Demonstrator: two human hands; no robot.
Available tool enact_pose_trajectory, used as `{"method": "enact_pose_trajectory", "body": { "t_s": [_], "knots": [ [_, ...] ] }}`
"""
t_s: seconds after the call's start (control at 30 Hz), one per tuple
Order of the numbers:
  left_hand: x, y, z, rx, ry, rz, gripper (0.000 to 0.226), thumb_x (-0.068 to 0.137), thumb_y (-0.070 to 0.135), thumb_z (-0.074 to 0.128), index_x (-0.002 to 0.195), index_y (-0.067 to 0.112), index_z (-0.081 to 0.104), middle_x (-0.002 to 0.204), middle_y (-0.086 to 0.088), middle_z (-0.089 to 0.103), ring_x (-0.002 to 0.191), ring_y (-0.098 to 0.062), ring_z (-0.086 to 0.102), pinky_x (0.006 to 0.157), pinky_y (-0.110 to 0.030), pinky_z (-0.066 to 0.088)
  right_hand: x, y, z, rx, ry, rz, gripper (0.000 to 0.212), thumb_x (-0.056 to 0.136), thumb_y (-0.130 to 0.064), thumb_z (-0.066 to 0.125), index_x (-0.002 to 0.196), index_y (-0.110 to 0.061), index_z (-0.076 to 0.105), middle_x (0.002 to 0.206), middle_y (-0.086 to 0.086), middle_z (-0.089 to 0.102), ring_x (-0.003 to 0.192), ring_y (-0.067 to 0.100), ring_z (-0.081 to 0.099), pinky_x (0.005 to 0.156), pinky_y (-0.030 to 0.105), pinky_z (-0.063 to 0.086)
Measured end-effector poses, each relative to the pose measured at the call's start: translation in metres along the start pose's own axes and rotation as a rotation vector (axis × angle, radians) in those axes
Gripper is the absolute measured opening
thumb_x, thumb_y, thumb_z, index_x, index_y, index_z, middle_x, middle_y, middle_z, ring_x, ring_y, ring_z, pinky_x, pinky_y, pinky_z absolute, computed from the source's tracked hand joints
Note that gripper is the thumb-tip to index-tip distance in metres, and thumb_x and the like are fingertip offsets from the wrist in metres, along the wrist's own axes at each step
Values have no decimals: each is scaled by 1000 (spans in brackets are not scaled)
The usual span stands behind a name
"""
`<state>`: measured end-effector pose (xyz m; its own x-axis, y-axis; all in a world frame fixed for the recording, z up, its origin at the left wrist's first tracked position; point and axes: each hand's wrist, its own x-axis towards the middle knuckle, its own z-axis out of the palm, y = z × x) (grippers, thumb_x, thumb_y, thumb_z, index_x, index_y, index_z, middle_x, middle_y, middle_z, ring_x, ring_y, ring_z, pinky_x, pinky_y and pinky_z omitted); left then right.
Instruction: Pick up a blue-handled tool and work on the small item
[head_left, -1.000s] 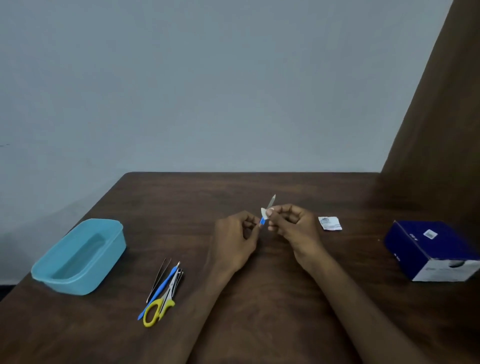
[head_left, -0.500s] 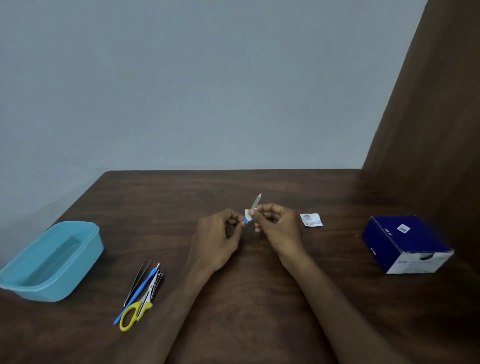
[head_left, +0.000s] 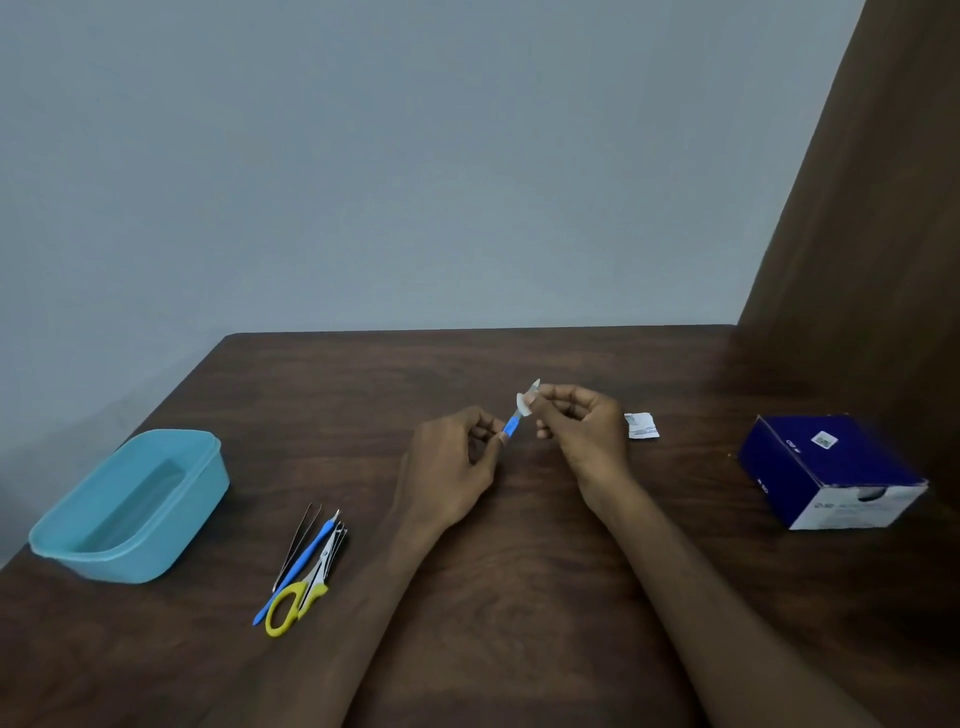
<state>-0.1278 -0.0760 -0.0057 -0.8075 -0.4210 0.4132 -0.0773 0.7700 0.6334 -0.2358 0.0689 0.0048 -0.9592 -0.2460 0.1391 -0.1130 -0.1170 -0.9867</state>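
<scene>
Across the frame, tabletop (head_left: 519, 597): dark wood, carrying everything below.
Tub (head_left: 130, 506): light blue, at 9 o'clock from the hands, well apart.
Box (head_left: 831, 470): dark blue, at 3 o'clock.
Left hand (head_left: 449, 467): grip clenched on the blue handle of the small tool (head_left: 511, 422).
Right hand (head_left: 582, 426): grip pinching a white wipe (head_left: 523, 405) around the tool's metal end, above the tabletop.
Scissors (head_left: 301, 592): yellow-handled, at 8 o'clock, beside tweezers and a blue tool.
Packet (head_left: 641, 426): white, just right of the right hand.
</scene>
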Motion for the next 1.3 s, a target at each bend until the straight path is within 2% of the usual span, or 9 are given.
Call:
{"method": "enact_pose_trajectory", "body": {
  "t_s": [0.13, 0.37, 0.53, 0.7, 0.8, 0.97, 1.07, 1.2, 1.3],
  "knots": [
    [1, -1, -1, -25, 19, -13, 1, 93, 37, 74, 93, 36, 75, 78, 22, 73, 67, 5, 66, 61, -26, 53, -8, -2, 1, -108, -169, -14, 24, 82, -14, 91, 100, -6, 77, 75, 2, 78, 53, 6, 64, 56, 19, 55],
    [-1, -2, -1, -77, 21, 2, 4, 93, 32, 75, 95, 32, 78, 77, 20, 73, 63, 2, 66, 65, -32, 59, -1, 5, -6, -44, -89, -23, 15, 86, -15, 88, 98, -8, 81, 83, 8, 81, 61, 10, 64, 64, 27, 55],
    [1, 2, -2, -78, 11, -3, 4, 93, 37, 74, 94, 34, 77, 76, 21, 73, 65, 5, 66, 64, -28, 56, -1, 5, -7, -138, -249, -36, 18, 86, -18, 89, 96, -7, 79, 90, 16, 80, 63, 14, 63, 65, 29, 56],
    [1, 2, 0, -108, 38, -20, 4, 94, 34, 76, 96, 32, 79, 77, 20, 72, 66, 4, 65, 63, -26, 54, -5, 4, -7, -134, -268, -37, 16, 87, -15, 87, 98, -7, 79, 84, 9, 79, 64, 12, 63, 64, 28, 55],
    [1, 3, -1, -104, 20, -25, 9, 95, 36, 75, 104, 36, 77, 81, 23, 70, 72, 6, 66, 65, -28, 58, -6, 1, -5, -182, -308, -56, 12, 87, -12, 87, 97, -11, 80, 84, 5, 80, 70, 10, 66, 61, 23, 55],
    [3, 8, 0, 1, 14, -72, 9, 95, 45, 71, 101, 37, 73, 87, 21, 75, 83, 1, 69, 67, -29, 52, -2, 6, -3, -124, -238, -69, 11, 89, -13, 85, 97, -7, 80, 82, 10, 78, 62, 13, 63, 60, 29, 55],
    [4, 10, 4, 6, -15, -47, 7, 94, 40, 69, 99, 36, 72, 87, 20, 76, 86, -4, 72, 72, -34, 59, 1, 6, -4, -71, -150, -91, 13, 87, -11, 87, 96, -8, 77, 77, 7, 76, 58, 13, 62, 57, 29, 53],
    [4, 11, 3, 32, -61, -9, 11, 95, 44, 68, 103, 36, 71, 90, 20, 76, 87, -3, 71, 73, -38, 62, 0, 5, -8, -114, -237, -87, 29, 81, -10, 91, 102, -6, 71, 71, 4, 72, 58, 12, 60, 54, 24, 51],
    [4, 11, 3, 17, -61, -7, 7, 95, 41, 69, 100, 36, 71, 89, 22, 75, 85, 0, 71, 74, -35, 61, 0, 7, -8, -122, -203, -96, 17, 86, -12, 88, 95, -11, 74, 74, 6, 73, 57, 13, 62, 55, 26, 52]
  ]
}}
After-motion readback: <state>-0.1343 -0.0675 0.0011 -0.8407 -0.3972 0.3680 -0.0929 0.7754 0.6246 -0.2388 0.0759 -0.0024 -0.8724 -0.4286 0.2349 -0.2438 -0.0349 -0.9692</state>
